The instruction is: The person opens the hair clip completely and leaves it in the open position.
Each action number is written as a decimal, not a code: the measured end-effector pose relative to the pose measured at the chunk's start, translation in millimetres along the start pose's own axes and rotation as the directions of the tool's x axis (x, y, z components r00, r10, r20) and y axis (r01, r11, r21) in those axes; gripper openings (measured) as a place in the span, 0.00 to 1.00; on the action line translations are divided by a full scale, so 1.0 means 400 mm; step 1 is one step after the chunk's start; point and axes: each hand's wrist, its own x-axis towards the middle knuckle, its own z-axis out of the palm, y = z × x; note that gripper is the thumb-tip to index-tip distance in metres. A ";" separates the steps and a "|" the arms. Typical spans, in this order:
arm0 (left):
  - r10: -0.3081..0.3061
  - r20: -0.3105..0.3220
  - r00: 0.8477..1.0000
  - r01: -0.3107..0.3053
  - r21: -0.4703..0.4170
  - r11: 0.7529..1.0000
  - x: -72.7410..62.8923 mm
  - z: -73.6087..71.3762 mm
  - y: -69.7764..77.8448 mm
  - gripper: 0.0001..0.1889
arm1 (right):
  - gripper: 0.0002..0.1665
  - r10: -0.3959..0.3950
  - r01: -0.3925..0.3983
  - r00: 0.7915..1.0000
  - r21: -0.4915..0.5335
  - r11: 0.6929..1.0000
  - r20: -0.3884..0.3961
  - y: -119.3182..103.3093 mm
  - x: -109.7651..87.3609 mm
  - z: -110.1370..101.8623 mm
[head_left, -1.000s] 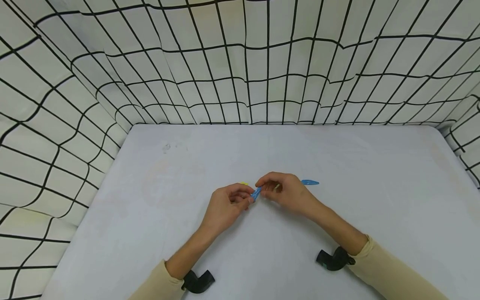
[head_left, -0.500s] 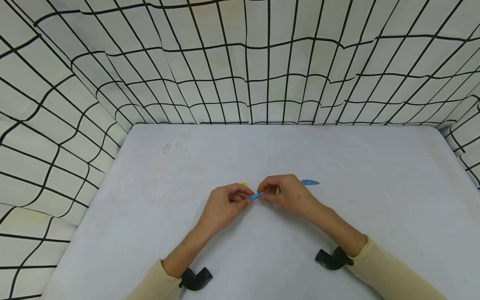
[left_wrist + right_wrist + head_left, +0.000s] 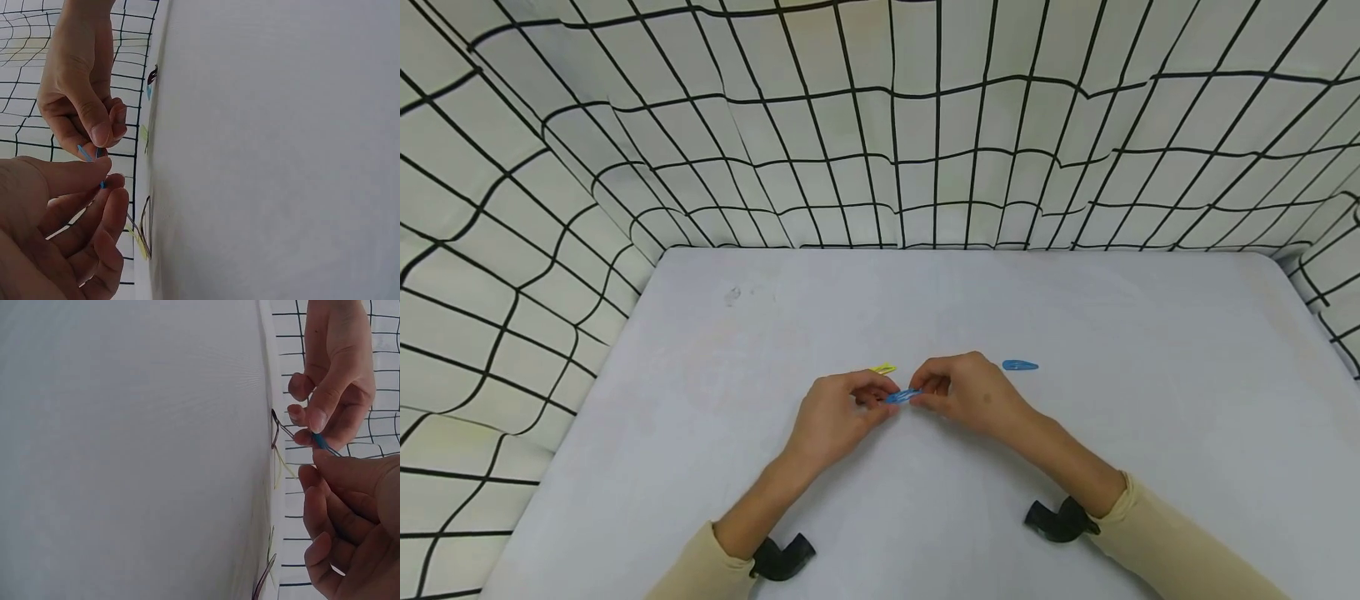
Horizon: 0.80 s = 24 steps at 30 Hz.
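Note:
A blue snap hair clip (image 3: 902, 397) is held up between both hands, close over the white table. My left hand (image 3: 826, 421) pinches its left end between thumb and fingertips. At the other end, the thumb and forefinger of my right hand (image 3: 976, 398) pinch it. In the left wrist view, thin prongs of the blue clip (image 3: 85, 152) spread apart between the hands; fingertips hide the rest. Just behind my left hand lies a yellow hair clip (image 3: 886, 367), partly covered. A second blue hair clip (image 3: 1020, 365) rests on the table beyond my right hand.
The white table (image 3: 1150, 375) is bounded at its far side by a pale wall with black grid lines (image 3: 936, 167). Dark clip-like pieces (image 3: 265, 575) show low along the table in the right wrist view. Black curved fittings (image 3: 784, 558) sit at both cuffs.
The held blue clip has turned from steeply slanted to nearly level. Both hands have shifted slightly left and toward the person, uncovering more of the yellow clip.

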 end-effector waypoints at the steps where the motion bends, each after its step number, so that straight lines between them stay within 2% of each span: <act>1: 0.004 0.001 1.000 -0.004 0.009 1.000 0.000 0.000 0.000 0.10 | 0.06 0.006 -0.006 1.000 -0.002 1.000 0.002 -0.001 0.000 0.001; 10: 0.035 -0.031 0.999 -0.034 0.033 0.999 -0.014 -0.012 -0.020 0.12 | 0.07 -0.013 0.014 1.000 -0.044 0.999 0.011 -0.008 -0.004 0.015; 15: 0.053 -0.027 0.998 -0.051 0.060 0.997 -0.016 -0.020 -0.025 0.12 | 0.07 -0.024 0.024 1.000 -0.041 0.999 0.005 -0.011 -0.004 0.023; 24: 0.000 0.012 1.000 -0.001 0.073 0.997 -0.021 -0.029 -0.025 0.13 | 0.07 0.004 -0.002 0.999 -0.076 0.997 0.035 -0.018 -0.001 0.035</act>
